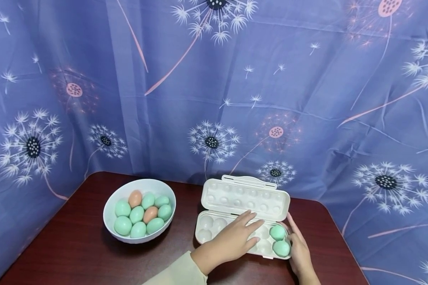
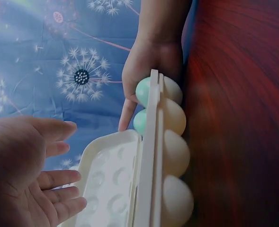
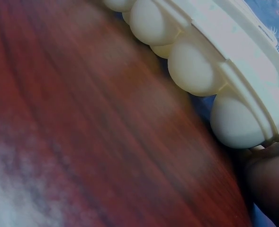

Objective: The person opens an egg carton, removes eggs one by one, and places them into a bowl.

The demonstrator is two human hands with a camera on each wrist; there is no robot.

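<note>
A white plastic egg carton (image 1: 232,215) lies with its lid (image 1: 246,198) raised at the back. Two pale green eggs (image 1: 281,248) sit in the cups at its right end. My left hand (image 1: 232,239) hovers over the middle cups, palm down, fingers spread and holding nothing. In the left wrist view that hand (image 2: 35,175) is apart from the carton. At the carton's right end, my right hand (image 1: 299,251) grips the edge beside the green eggs, one finger stretched along the lid's side. The right wrist view shows the rounded cup undersides (image 3: 196,66) and part of this hand (image 3: 272,179).
To the left stands a white bowl (image 1: 108,215) holding several green eggs (image 1: 123,225) and two brown eggs (image 1: 135,198). Both stand on a dark red wooden table (image 1: 75,245). A blue curtain with dandelion prints (image 1: 164,130) hangs behind the table.
</note>
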